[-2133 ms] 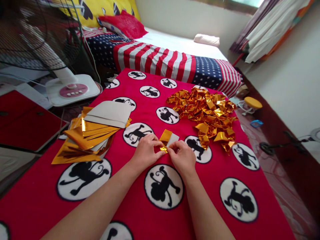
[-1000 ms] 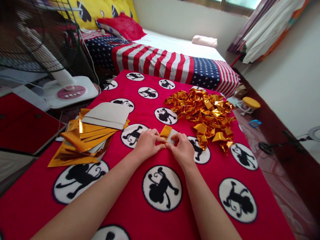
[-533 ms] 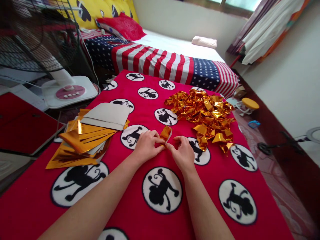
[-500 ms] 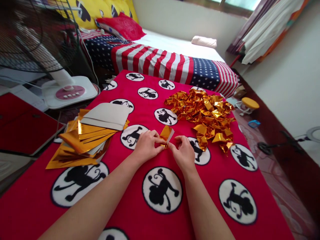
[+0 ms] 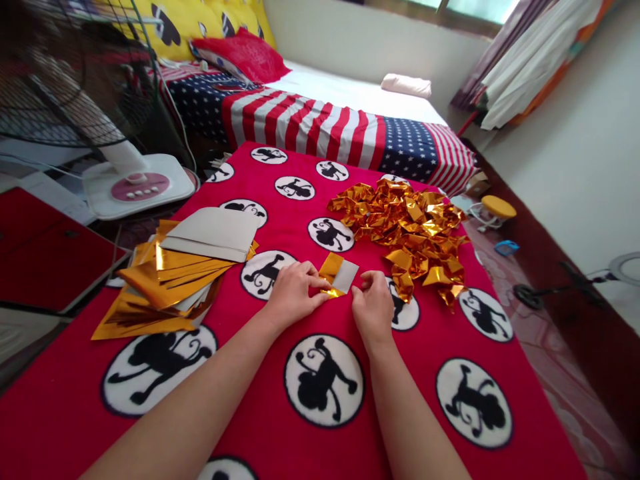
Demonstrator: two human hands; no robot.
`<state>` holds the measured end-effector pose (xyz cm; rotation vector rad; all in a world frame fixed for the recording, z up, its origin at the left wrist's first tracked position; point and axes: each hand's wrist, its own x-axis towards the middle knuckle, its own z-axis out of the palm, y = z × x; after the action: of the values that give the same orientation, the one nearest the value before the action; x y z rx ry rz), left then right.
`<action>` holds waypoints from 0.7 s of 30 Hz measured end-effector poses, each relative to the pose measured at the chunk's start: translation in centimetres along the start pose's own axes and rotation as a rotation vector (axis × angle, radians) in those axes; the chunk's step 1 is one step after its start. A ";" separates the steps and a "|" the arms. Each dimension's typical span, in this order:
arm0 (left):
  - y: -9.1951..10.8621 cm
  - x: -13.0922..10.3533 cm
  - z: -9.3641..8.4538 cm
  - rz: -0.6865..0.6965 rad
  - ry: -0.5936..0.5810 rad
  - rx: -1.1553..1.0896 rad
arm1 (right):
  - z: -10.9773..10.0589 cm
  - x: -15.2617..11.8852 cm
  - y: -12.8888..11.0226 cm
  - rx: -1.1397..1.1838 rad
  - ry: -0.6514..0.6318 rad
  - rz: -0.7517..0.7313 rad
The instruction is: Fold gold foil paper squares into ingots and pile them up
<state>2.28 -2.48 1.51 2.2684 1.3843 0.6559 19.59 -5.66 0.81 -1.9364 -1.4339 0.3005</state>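
Observation:
A small sheet of gold foil paper [image 5: 345, 275] lies on the red cloth [image 5: 415, 373], its left part gold and its right part showing the pale grey back. My left hand [image 5: 296, 293] pinches its lower left edge between thumb and fingers. Just right of the sheet, my right hand [image 5: 374, 307] has its thumb and curled fingers apart, with nothing visible in them. To the left is a stack of gold paper sheets [image 5: 145, 293] with grey-backed sheets [image 5: 213, 230] on top. Folded gold foil pieces [image 5: 405, 217] are heaped at the right.
The cloth bears round black monkey prints. A white fan [image 5: 140, 183] stands beyond the left edge, near a red panel [image 5: 50, 247]. Behind is a bed [image 5: 320, 127] with a flag-patterned cover. A yellow stool [image 5: 499, 206] is on the floor at right.
The foil sheet has opened out flatter, with more of its grey back showing. My right hand has let go of it and shifted slightly right. My left hand stays in place.

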 end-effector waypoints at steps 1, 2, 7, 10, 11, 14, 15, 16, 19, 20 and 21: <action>0.0 0.0 0.0 0.000 -0.001 -0.001 | -0.1 -0.1 0.0 0.045 0.060 0.001; 0.0 0.0 0.0 0.001 -0.001 -0.002 | -0.1 -0.3 -0.1 0.094 0.116 -0.006; -0.2 0.0 0.1 0.006 0.006 0.006 | 0.0 -1.9 -1.2 0.220 -0.037 -0.214; -0.3 0.1 0.0 0.009 -0.009 0.015 | 0.4 -2.4 -1.3 0.165 -0.189 -0.265; -0.4 0.2 0.0 0.012 -0.020 0.014 | 0.5 -2.4 -1.2 0.141 -0.196 -0.264; -0.5 0.3 0.0 0.016 -0.042 0.012 | 0.7 -2.4 -0.9 0.098 -0.197 -0.287; -0.5 0.3 0.0 0.015 -0.043 0.015 | 0.7 -2.3 -0.8 0.094 -0.199 -0.299; -0.6 0.4 0.0 0.013 -0.042 0.018 | 0.7 -2.3 -0.7 0.090 -0.201 -0.310; -0.6 0.4 0.1 0.014 -0.040 0.026 | 0.6 -2.4 -0.7 0.073 -0.216 -0.332; -0.7 0.5 0.2 0.016 -0.040 0.026 | 0.6 -2.4 -0.7 0.065 -0.222 -0.337; -0.7 0.5 0.2 0.019 -0.038 0.025 | 0.6 -2.5 -0.7 0.058 -0.227 -0.343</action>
<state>2.09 -1.78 1.07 2.3039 1.3621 0.6012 17.84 -7.57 0.32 -1.6135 -1.8514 0.4051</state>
